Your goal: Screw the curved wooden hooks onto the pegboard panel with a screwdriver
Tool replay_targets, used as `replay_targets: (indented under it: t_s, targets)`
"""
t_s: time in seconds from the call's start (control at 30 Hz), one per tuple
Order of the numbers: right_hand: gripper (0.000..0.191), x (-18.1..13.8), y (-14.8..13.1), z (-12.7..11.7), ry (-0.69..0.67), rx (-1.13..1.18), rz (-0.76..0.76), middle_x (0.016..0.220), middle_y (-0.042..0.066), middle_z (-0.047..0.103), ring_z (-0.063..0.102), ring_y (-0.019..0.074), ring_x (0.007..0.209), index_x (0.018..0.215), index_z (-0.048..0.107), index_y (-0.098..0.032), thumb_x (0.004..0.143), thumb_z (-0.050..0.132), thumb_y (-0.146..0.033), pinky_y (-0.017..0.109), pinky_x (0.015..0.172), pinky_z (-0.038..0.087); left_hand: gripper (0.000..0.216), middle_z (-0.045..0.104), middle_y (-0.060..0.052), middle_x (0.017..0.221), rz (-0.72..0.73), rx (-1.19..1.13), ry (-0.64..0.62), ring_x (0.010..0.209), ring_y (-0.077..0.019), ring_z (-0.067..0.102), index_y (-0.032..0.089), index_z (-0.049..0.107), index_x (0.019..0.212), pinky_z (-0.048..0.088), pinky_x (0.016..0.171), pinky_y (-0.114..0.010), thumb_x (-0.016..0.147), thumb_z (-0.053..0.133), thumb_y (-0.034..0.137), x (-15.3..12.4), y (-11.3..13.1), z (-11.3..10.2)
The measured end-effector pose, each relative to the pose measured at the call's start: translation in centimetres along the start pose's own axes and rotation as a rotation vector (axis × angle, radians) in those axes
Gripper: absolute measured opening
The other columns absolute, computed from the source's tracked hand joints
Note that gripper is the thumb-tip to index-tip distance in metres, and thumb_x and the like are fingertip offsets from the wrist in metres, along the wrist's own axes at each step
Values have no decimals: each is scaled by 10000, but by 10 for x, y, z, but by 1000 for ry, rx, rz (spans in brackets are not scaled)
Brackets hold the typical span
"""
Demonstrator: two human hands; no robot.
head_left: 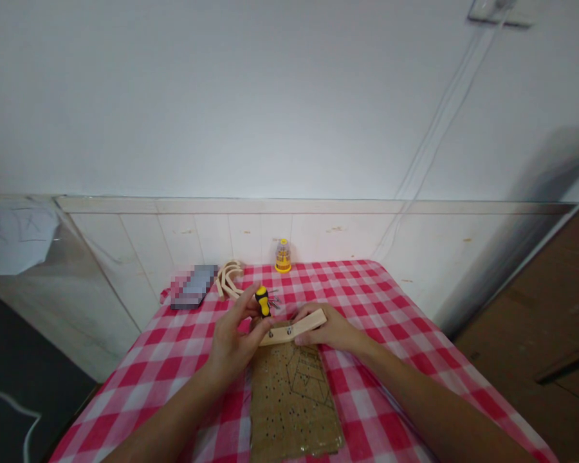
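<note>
A short yellow-and-black screwdriver (263, 302) sits between the fingers of my left hand (234, 334), its handle upward. The tip is hidden behind my fingers and the wood. My right hand (335, 328) grips the right part of a bent, pale wooden strip (296, 329), thumb in front and fingers behind. Two dark screws or holes show on the strip's face. My left thumb lies at the strip's left end. Beneath both hands lies a piece of brown cardboard (289, 399), marked with drawn lines and many dark dots. Several small metal pieces (274, 299) show just behind the screwdriver.
Several curved wooden pieces (229, 280) lie at the back left, beside a grey, blurred-out flat object (195, 287). A clear-and-yellow screwdriver bit holder (283, 257) stands near the wall. A red-and-white checked cloth (367, 302) covers the table.
</note>
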State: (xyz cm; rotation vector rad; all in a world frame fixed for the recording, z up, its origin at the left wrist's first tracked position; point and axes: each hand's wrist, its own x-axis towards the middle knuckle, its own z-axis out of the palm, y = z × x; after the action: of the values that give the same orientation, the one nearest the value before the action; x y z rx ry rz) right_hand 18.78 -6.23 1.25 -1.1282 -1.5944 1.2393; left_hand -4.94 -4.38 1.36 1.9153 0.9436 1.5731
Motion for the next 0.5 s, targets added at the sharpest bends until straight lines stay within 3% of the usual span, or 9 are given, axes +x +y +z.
replay_targets:
  t_s: [0.5]
  targets:
    - [387,0,-2,1,-6,22,-8,786,15,732,605,146,676,805,755,-182,552,956,-394,256,606,438,663,714,2,908,17,-22,-13,820,-145,710,275,485,1479,623,772,-277,854,704,245,1,0,-2]
